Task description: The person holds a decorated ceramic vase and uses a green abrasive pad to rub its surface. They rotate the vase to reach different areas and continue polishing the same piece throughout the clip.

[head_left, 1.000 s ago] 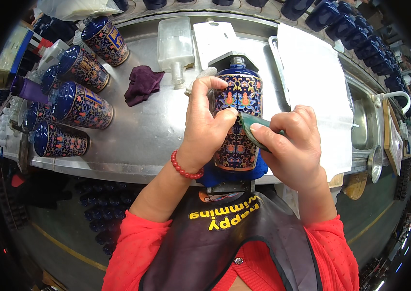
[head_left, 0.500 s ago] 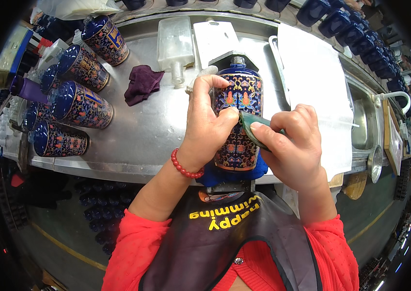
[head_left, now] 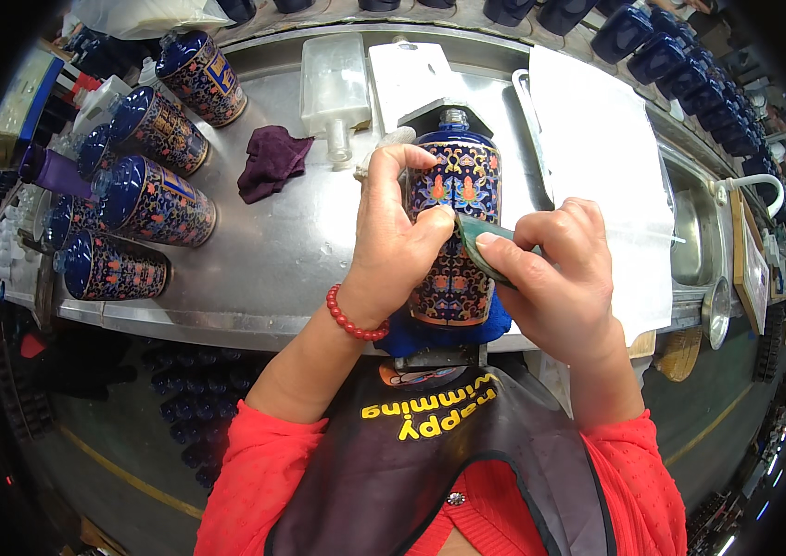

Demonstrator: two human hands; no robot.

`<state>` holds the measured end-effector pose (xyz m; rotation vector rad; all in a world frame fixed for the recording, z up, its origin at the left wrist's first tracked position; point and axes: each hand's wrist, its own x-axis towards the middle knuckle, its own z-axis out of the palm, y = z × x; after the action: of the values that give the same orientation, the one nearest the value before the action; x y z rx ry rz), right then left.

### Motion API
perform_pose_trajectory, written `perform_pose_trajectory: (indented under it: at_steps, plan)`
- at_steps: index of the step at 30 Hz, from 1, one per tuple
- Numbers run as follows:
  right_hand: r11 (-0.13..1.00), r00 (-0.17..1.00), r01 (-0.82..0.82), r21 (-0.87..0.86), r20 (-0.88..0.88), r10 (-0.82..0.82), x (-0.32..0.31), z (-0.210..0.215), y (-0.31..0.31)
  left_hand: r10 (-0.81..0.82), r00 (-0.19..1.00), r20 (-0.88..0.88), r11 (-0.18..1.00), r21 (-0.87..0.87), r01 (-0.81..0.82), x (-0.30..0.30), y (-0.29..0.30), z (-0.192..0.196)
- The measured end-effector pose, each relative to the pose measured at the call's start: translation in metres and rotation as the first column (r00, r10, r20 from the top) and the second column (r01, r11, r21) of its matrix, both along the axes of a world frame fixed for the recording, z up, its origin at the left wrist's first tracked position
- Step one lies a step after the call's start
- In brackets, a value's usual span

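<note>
A dark blue bottle (head_left: 453,292) with a colourful floral pattern lies with its threaded glass neck pointing away from me. My left hand (head_left: 391,227) is closed on its left side, index finger bent over the upper part and thumb pressed on the middle. In my right hand (head_left: 564,269) is a flat dark green scraper (head_left: 486,233), pinched between thumb and fingers. The scraper's end meets the pattern right beside my left thumb. Under the bottle's near end is a blue cloth (head_left: 400,335) on a dark support.
Several patterned bottles (head_left: 157,199) stand at the left of the metal bench (head_left: 254,259), near a crumpled purple cloth (head_left: 274,162). A clear empty bottle (head_left: 333,83) lies behind. White sheets (head_left: 597,185) cover the right side, before a sink (head_left: 692,236). Plain blue bottles (head_left: 620,35) line the back.
The scraper has tilted slightly and shifted a little leftward with my right hand. My left hand keeps its place on the bottle. Along the back, the plain blue bottles have moved left.
</note>
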<state>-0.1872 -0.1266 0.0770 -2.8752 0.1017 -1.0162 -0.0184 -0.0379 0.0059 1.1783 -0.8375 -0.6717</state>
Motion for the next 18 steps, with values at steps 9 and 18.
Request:
perform_pose_trajectory:
  at_steps: [9,18]
  plan:
    - [0.999,0.999,0.022,0.036,0.03,-0.024,-0.0026,-0.0019,-0.0005,-0.011,0.993,-0.12,0.999,0.039,0.016,0.0035,0.0021,-0.0011]
    - [0.999,1.0,0.0,0.033,0.029,-0.001,-0.0023,-0.0051,-0.0022,-0.069,0.992,-0.106,0.997,0.035,0.073,0.0072,0.0066,-0.0006]
